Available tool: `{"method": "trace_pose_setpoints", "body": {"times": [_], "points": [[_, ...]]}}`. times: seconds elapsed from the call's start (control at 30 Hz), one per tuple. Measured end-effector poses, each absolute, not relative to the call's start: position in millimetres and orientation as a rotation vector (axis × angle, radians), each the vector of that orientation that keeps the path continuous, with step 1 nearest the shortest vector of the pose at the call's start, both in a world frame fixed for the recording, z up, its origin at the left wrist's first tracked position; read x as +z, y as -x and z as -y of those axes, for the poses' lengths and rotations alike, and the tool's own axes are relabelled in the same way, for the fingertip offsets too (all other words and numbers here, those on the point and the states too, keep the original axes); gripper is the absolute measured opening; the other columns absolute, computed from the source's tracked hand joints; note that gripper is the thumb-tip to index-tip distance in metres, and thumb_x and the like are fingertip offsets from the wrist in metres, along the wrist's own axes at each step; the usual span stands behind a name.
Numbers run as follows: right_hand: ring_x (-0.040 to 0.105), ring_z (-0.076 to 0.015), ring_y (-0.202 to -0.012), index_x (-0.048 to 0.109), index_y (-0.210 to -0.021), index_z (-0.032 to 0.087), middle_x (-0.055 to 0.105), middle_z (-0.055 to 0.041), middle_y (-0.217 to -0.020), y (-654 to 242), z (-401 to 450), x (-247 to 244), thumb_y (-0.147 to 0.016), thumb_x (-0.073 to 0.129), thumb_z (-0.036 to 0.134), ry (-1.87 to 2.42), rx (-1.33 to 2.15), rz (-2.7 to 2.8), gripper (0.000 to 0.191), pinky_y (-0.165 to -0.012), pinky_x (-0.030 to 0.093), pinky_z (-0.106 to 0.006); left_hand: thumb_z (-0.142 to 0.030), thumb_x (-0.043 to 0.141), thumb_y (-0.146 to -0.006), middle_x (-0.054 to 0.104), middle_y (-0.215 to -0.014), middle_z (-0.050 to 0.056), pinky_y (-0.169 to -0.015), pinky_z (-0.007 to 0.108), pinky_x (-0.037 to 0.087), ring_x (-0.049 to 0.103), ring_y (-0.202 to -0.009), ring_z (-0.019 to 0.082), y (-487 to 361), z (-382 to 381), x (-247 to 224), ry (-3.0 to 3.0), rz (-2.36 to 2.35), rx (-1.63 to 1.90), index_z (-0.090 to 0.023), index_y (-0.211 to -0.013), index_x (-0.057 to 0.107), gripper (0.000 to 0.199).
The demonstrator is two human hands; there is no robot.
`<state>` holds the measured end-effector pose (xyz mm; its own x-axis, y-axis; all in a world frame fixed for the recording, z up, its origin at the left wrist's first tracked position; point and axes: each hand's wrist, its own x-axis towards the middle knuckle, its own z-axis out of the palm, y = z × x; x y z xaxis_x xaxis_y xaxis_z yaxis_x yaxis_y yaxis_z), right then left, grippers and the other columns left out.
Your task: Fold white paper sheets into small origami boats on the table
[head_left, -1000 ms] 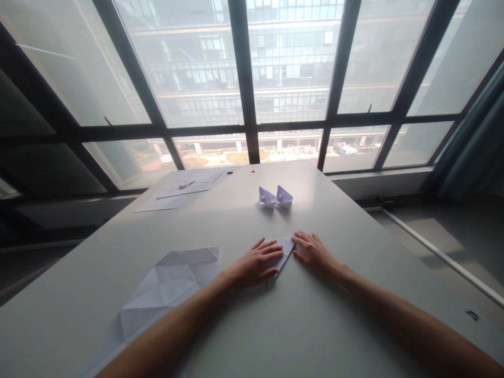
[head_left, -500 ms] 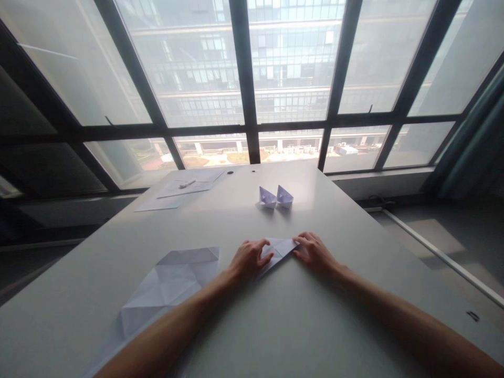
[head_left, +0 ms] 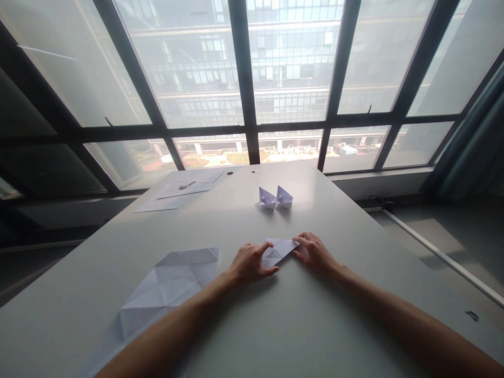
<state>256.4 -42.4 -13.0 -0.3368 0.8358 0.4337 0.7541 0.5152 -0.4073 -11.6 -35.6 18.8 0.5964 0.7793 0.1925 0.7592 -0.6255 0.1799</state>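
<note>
A small folded sheet of white paper [head_left: 279, 250] lies flat on the table between my hands, creases across its face. My left hand [head_left: 251, 261] is around its left end, index finger at the top edge and thumb at the lower edge; that end is hidden under the hand. At the right corner, my right hand [head_left: 313, 253] pinches the paper between thumb and fingers. Beyond my hands stand two folded paper boats [head_left: 268, 199], side by side, with pointed peaks.
A larger creased paper sheet [head_left: 169, 283] lies to the left, partly behind my left forearm. Flat white sheets [head_left: 165, 202] with a small white object [head_left: 186, 185] on top are at the far left of the white table [head_left: 334, 325]. Windows [head_left: 291, 68] rise behind it.
My left thumb has moved down and out from the paper's face to its lower edge, widening from the index finger. My right hand stays at the right corner.
</note>
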Motion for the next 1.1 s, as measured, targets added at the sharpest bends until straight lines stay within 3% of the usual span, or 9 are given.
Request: {"method": "trace_pose_setpoints", "body": {"times": [0.4,0.7,0.93,1.1], "points": [[0.061,-0.0256,-0.100,0.067,-0.112,0.022,0.066,-0.0085,-0.104,-257.3,39.4,-12.9,-0.087,0.061,0.014,1.187,0.192,2.054,0.027,-0.093,0.049,-0.044,-0.049,0.063,-0.085,0.065,-0.068,-0.002,-0.074,0.031,0.043,0.063,-0.064,0.021,12.1,36.3,19.3,-2.716,-1.320,0.447,-0.026,-0.125,0.056,0.048],[0.062,-0.0250,-0.098,0.065,-0.113,0.022,0.064,-0.0085,-0.104,-255.9,40.6,-7.2,-0.088,0.057,0.011,1.038,0.267,1.882,0.028,-0.087,0.052,-0.043,-0.038,0.060,-0.088,0.062,-0.064,-0.006,-0.064,0.026,0.039,0.055,-0.056,0.015,14.5,33.6,16.8,-2.598,-1.255,0.576,-0.027,-0.134,0.053,0.047],[0.062,-0.0250,-0.100,0.062,-0.119,0.024,0.065,-0.0087,-0.107,-253.9,43.5,-1.2,-0.093,0.056,0.016,0.960,0.270,1.831,0.029,-0.088,0.053,-0.043,-0.031,0.052,-0.093,0.064,-0.074,-0.005,-0.064,0.024,0.041,0.056,-0.060,0.013,17.9,30.4,13.8,-2.457,-1.063,0.634,-0.024,-0.142,0.043,0.051],[0.064,-0.0246,-0.100,0.061,-0.123,0.025,0.066,-0.0091,-0.108,-253.2,46.1,0.7,-0.097,0.052,0.021,0.934,0.244,1.808,0.028,-0.087,0.054,-0.041,-0.034,0.047,-0.097,0.066,-0.079,-0.004,-0.068,0.025,0.042,0.055,-0.064,0.013,20.1,27.4,10.1,-2.401,-0.966,0.673,-0.023,-0.154,0.023,0.063]]}}
